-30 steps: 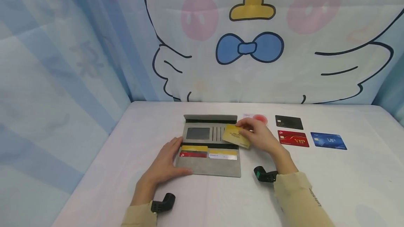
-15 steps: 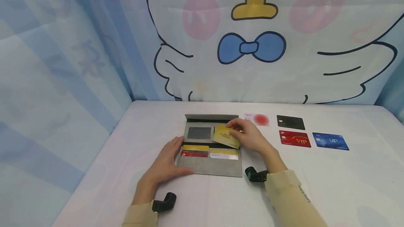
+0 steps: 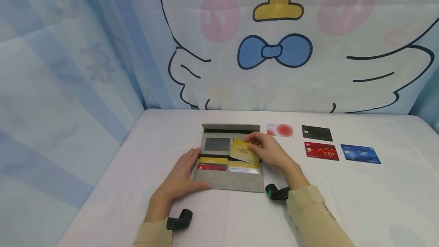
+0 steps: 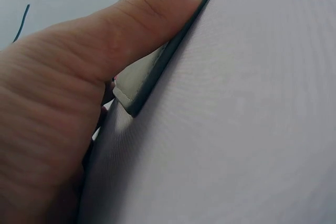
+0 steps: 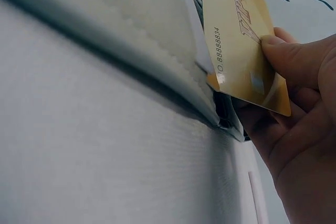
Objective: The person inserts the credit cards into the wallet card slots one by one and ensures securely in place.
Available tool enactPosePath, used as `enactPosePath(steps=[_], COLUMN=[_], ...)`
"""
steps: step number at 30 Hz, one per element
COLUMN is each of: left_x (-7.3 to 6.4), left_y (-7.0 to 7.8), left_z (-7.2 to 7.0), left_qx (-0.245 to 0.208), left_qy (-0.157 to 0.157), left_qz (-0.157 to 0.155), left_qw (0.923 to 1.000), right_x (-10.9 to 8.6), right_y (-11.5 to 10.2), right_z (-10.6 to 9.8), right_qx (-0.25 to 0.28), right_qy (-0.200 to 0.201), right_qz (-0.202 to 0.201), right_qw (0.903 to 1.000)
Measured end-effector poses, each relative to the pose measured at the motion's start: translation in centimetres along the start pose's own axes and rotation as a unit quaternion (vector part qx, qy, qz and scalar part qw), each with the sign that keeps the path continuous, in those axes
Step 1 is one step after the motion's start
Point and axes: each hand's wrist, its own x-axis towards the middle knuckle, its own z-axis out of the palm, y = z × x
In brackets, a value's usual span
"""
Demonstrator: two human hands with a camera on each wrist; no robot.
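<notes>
A grey wallet (image 3: 236, 182) lies unfolded on the table, with card slots and a dark window in its upper half. My left hand (image 3: 180, 176) rests at its left side, fingers along the edge and thumb on the front edge; the left wrist view shows that thumb (image 4: 152, 17) straight on the wallet's border. With thumb and fingers, my right hand (image 3: 271, 151) pinches a yellow card (image 3: 244, 151), tilted over the right half of the wallet. The right wrist view shows the card's (image 5: 236, 40) printed face and number. Tucked in the lower slots are a red card (image 3: 212, 167) and a white card (image 3: 244, 170).
Right of the wallet lie a pink-and-white card (image 3: 280, 129), a black card (image 3: 317, 133), a red VIP card (image 3: 321, 151) and a blue card (image 3: 361, 153). A cartoon-printed curtain (image 3: 274, 83) hangs behind the table.
My right hand has carried the yellow card left and slightly down over the wallet's right half, uncovering the pink-and-white card. My left hand has stayed at the wallet's edge.
</notes>
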Motion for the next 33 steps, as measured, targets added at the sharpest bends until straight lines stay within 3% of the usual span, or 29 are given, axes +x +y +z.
enactPosePath(steps=[20, 33], left_x=[-0.1, 0.0], left_y=[0.3, 0.2], left_z=[-0.1, -0.1], left_qx=[0.008, 0.007], left_qy=[0.000, 0.005], left_qz=[-0.007, 0.004], left_qw=[0.9999, 1.0000], right_x=[-0.3, -0.3], right_y=[-0.2, -1.2], right_z=[0.7, 0.9], right_qx=[-0.044, -0.075], right_qy=[-0.009, -0.015], right_qz=[-0.016, -0.001], right_qw=[0.9988, 0.9970])
